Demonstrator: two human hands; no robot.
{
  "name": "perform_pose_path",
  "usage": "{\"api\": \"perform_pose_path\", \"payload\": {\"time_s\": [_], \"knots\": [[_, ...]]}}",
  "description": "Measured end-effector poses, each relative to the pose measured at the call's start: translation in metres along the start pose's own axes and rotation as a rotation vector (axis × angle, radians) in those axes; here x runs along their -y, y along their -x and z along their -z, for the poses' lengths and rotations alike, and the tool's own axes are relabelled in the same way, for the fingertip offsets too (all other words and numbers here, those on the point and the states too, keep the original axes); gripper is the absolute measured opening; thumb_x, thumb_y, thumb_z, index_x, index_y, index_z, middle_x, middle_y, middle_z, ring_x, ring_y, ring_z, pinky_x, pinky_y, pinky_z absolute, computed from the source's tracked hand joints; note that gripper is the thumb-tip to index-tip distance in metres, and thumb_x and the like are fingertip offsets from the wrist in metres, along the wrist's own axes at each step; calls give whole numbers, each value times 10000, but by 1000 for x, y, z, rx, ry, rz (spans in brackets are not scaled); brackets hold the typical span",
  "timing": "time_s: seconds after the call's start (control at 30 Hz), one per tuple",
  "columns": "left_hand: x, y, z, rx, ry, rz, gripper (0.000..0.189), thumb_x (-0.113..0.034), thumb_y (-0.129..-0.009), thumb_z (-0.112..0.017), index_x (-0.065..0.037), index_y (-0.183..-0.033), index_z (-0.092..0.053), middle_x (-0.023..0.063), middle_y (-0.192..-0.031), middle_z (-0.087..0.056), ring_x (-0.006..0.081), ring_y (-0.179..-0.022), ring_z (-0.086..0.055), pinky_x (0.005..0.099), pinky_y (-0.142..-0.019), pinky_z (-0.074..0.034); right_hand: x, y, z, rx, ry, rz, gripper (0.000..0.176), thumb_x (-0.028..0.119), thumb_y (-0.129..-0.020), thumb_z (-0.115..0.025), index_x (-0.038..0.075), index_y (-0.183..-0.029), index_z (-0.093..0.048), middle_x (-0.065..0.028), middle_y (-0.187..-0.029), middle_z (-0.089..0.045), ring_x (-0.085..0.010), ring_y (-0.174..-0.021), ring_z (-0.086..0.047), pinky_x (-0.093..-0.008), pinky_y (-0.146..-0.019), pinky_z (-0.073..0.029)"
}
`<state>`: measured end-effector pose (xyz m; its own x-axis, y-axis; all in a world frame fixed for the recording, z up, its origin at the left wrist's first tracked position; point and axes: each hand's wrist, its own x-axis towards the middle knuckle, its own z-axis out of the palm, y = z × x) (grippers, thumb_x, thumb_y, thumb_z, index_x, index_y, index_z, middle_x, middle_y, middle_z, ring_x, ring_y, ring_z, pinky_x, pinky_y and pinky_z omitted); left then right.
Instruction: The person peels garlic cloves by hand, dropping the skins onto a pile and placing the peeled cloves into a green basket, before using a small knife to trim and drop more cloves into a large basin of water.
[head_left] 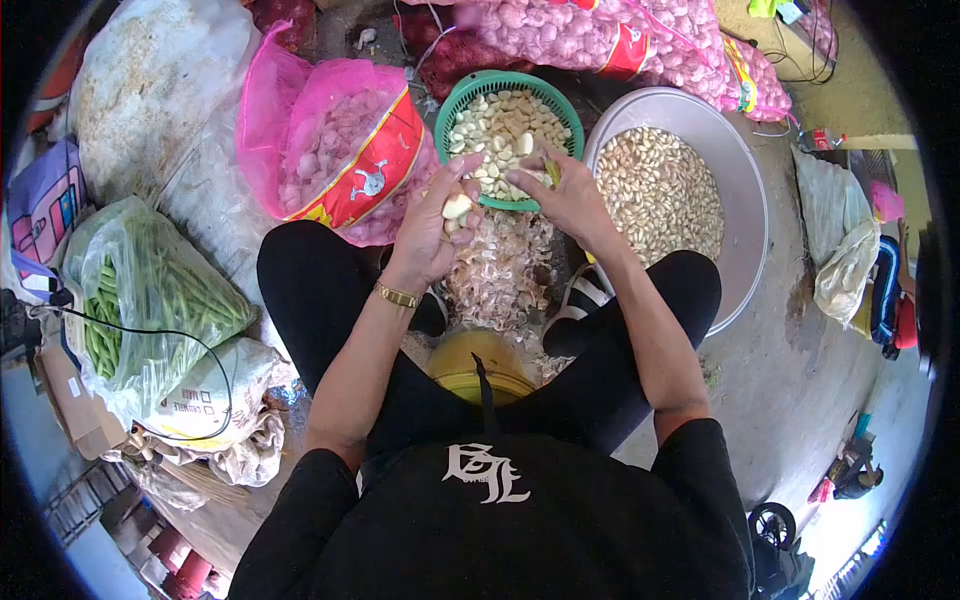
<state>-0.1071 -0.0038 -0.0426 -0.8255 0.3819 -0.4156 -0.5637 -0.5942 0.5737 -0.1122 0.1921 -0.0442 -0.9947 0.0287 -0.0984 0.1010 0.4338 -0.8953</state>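
Note:
Garlic cloves (457,207) lie in my left hand (430,222), whose fingers curl round them at the lower left rim of the green basket. My right hand (572,200) is over the basket's right side, its fingers bent round a small yellowish thing (553,172), perhaps a knife handle. Between my hands a pale peeled clove (525,144) shows above the others. The green basket (445,122) holds many peeled cloves. Below it, loose garlic skins (500,270) cover the floor between my feet.
A large grey tub (745,220) of cloves stands right of the basket. A pink mesh bag (262,130) of garlic is on the left, with more garlic sacks (560,35) behind. Green beans (180,300) in a plastic bag lie at far left. A yellow stool (465,365) is beneath me.

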Motion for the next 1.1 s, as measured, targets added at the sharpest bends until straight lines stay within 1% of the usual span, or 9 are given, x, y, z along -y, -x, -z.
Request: {"api": "perform_pose_path", "payload": {"time_s": [0.17,0.2,0.27,0.4,0.47,0.57,0.8,1.03,1.1], "knots": [[5,-4,-1,-119,-70,8,347,-383,-929,-616,-56,-1031,-558,6,-768,-559,63,-508,-516,159,-355,-326,26,9,-7,80,-150,79,347,208,-797,-766,-39,-1014,-657,-119,-898,-669,-161,-821,-624,-305,-755,-487],[7,-5,-1,-138,-79,10,333,-390,-925,-621,-68,-967,-546,8,-762,-565,62,-495,-513,159,-350,-328,24,11,-13,143,-208,193,312,172,-801,-765,-20,-1023,-659,-93,-921,-663,-153,-860,-610,-299,-785,-475],[11,-9,-3,-159,-74,-3,321,-385,-928,-619,-76,-953,-539,9,-759,-564,63,-486,-510,159,-348,-332,22,15,-17,228,-198,277,230,72,-784,-762,-11,-975,-663,-68,-945,-653,-155,-902,-595,-294,-832,-458],[14,-11,-4,-137,-11,-25,296,-367,-937,-611,-83,-933,-526,10,-750,-553,67,-494,-515,153,-347,-339,22,12,-17,278,-116,266,222,99,-816,-745,-5,-985,-647,-55,-932,-646,-138,-917,-590,-275,-842,-456],[10,-10,-6,-150,-3,-17,287,-350,-940,-609,-74,-967,-536,6,-743,-544,66,-506,-517,152,-353,-343,14,13,-24,270,-481,98,212,154,-857,-721,26,-1001,-632,-18,-894,-636,-88,-815,-578,-221,-713,-467],[5,-7,-4,-111,14,-22,280,-315,-944,-606,-59,-1046,-554,3,-742,-536,66,-537,-526,149,-368,-352,35,12,-13,184,-567,-139,205,165,-888,-695,24,-1024,-634,-18,-908,-629,-97,-864,-577,-265,-800,-474],[9,3,-18,-18,-116,-111,299,-273,-948,-604,-51,-1147,-576,5,-807,-571,64,-587,-552,147,-388,-358,24,15,-27,82,-772,-218,221,203,-870,-720,68,-1028,-645,30,-869,-649,-7,-652,-519,-166,-497,-377],[2,-1,-1,-4,-59,-105,344,-285,-953,-597,-49,-1201,-567,12,-828,-590,68,-564,-557,155,-389,-368,35,18,-24,109,-668,-194,187,194,-873,-717,47,-973,-660,28,-776,-642,3,-639,-497,-167,-484,-345],[0,4,-6,-15,-139,-76,350,-289,-984,-535,-28,-1217,-546,13,-837,-572,67,-588,-530,156,-397,-338,36,18,-19,135,-576,-203,183,194,-877,-714,28,-935,-660,5,-791,-633,-19,-692,-517,-197,-567,-411]]}}
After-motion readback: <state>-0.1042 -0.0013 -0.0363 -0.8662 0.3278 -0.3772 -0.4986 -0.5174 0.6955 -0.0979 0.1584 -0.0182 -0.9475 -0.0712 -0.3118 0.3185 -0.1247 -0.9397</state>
